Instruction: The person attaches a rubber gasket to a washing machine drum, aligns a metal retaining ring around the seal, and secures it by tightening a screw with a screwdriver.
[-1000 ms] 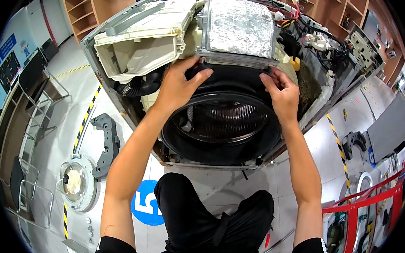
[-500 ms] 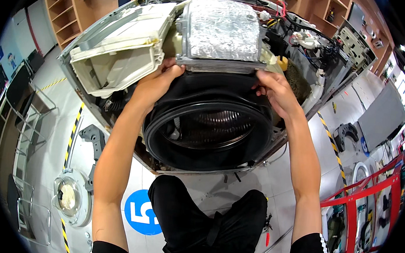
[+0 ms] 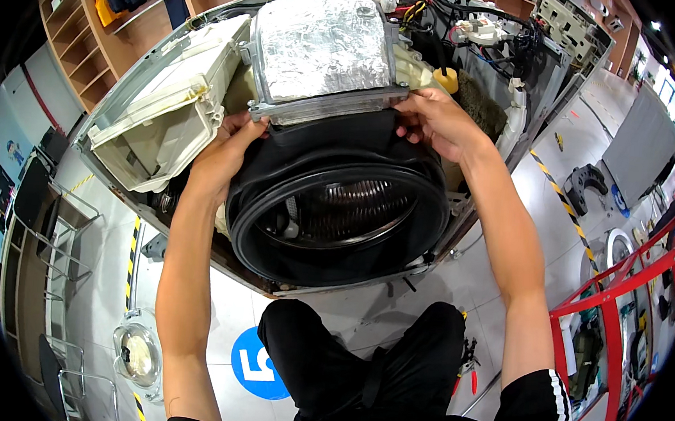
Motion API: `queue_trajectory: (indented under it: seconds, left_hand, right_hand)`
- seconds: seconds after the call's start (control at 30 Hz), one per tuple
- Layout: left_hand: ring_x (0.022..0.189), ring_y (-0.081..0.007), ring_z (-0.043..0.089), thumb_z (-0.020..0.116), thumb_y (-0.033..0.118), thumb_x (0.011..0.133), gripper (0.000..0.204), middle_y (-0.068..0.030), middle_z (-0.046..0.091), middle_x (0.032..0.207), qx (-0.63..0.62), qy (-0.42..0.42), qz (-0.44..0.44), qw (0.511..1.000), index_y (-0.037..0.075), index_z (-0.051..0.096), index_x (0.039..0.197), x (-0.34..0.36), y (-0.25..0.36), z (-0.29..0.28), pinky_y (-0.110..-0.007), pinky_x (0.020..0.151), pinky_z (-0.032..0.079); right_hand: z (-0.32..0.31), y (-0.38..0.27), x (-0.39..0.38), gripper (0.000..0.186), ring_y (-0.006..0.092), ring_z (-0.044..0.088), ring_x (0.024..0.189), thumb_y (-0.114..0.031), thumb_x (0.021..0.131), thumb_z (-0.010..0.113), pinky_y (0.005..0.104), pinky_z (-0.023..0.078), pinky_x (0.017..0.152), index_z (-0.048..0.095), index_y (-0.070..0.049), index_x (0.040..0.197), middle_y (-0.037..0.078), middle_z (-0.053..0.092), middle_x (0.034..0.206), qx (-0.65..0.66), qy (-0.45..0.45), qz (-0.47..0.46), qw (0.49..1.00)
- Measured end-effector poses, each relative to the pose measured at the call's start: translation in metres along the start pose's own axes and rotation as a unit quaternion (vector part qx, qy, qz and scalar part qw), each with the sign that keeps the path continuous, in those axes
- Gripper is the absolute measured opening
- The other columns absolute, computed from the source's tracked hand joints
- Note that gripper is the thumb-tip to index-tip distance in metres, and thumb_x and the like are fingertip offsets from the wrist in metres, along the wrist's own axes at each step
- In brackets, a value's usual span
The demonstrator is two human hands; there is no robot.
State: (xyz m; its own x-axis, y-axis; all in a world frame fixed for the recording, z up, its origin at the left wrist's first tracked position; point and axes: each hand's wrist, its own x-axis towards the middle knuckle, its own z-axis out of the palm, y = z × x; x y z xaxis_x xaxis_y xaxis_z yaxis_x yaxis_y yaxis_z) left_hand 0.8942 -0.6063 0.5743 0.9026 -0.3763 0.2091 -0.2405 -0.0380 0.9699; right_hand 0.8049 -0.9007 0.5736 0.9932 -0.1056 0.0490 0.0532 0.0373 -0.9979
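An opened washing machine (image 3: 277,291) fills the middle, with a foil-covered housing (image 3: 322,45) above the black rubber door gasket (image 3: 342,144). My left hand (image 3: 220,155) has closed fingers at the housing's lower left corner, gripping the gasket's upper edge. My right hand (image 3: 449,128) is at the opposite corner, thumb against the housing's metal edge and fingers curled at the gasket's edge; the fingertips are partly hidden. A cream plastic drawer housing (image 3: 148,127) sits left of the foil piece. The steel drum (image 3: 346,203) shows through the gasket's ring.
Wires (image 3: 491,33) crowd the machine's top right. On the floor lie pliers (image 3: 469,360), a round glass door (image 3: 136,353) and a dark curved weight (image 3: 586,185). A red rack (image 3: 622,281) stands at right, chairs (image 3: 41,201) at left, wooden shelves (image 3: 83,44) behind.
The view has turned slightly. My right hand has moved up onto the corner of the foil housing's edge, its fingers curling tighter. My left hand stays at the left corner.
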Motion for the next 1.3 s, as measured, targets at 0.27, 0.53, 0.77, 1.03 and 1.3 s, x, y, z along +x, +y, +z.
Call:
queue_trajectory:
  seconds: [0.27,0.53,0.77,1.03,1.3]
  left_hand:
    - [0.088,-0.0124,0.055,0.071,0.022,0.086,0.034,-0.0057,0.064,0.095,0.013,-0.024,0.013,1.0,-0.003,0.059,0.106,0.009,0.004,-0.006,-0.026,0.086,0.042]
    - [0.081,-0.0101,0.051,0.068,0.02,0.087,0.032,-0.0016,0.061,0.091,0.039,-0.039,0.031,0.998,-0.002,0.062,0.11,0.007,0.004,-0.004,-0.024,0.079,0.041]
    - [0.069,-0.0081,0.049,0.059,0.019,0.094,0.02,0.0019,0.054,0.079,-0.014,-0.109,0.008,0.994,0.007,0.056,0.11,0.006,0.004,-0.002,-0.023,0.065,0.039]
    - [0.047,-0.0138,0.046,0.048,0.014,0.099,0.012,-0.0058,0.048,0.057,-0.147,-0.173,-0.034,0.973,0.007,0.046,0.109,0.013,0.0,-0.003,-0.025,0.044,0.037]
    - [0.054,-0.0204,0.058,0.056,0.016,0.097,0.011,-0.0062,0.052,0.06,-0.2,-0.231,-0.009,0.952,0.005,0.053,0.097,0.017,-0.007,-0.01,-0.029,0.047,0.044]
  right_hand:
    - [-0.001,-0.003,0.004,0.019,0.0112,0.063,0.07,-0.024,0.09,0.062,0.0232,0.044,0.056,0.064,-0.007,0.099,0.001,0.065,0.084,0.008,-0.012,0.017,1.0]
    - [0.007,-0.001,0.001,0.014,0.0107,0.057,0.063,-0.016,0.091,0.061,0.022,0.043,0.053,0.061,-0.004,0.098,0.002,0.06,0.085,0.028,0.022,0.001,0.999]
    - [0.007,0.004,-0.005,0.012,0.0085,0.048,0.053,-0.009,0.091,0.059,0.0215,0.032,0.044,0.054,-0.003,0.1,0.001,0.052,0.077,0.085,-0.016,-0.055,0.995]
    - [0.003,-0.005,-0.007,0.012,0.0096,0.042,0.047,-0.005,0.089,0.056,0.0231,0.031,0.041,0.05,-0.002,0.099,0.003,0.05,0.078,0.094,-0.103,-0.049,0.989]
    - [0.004,0.0,-0.005,0.016,0.0151,0.046,0.041,-0.006,0.088,0.057,0.0275,0.034,0.039,0.045,0.003,0.093,0.005,0.047,0.064,0.068,-0.057,-0.057,0.994]
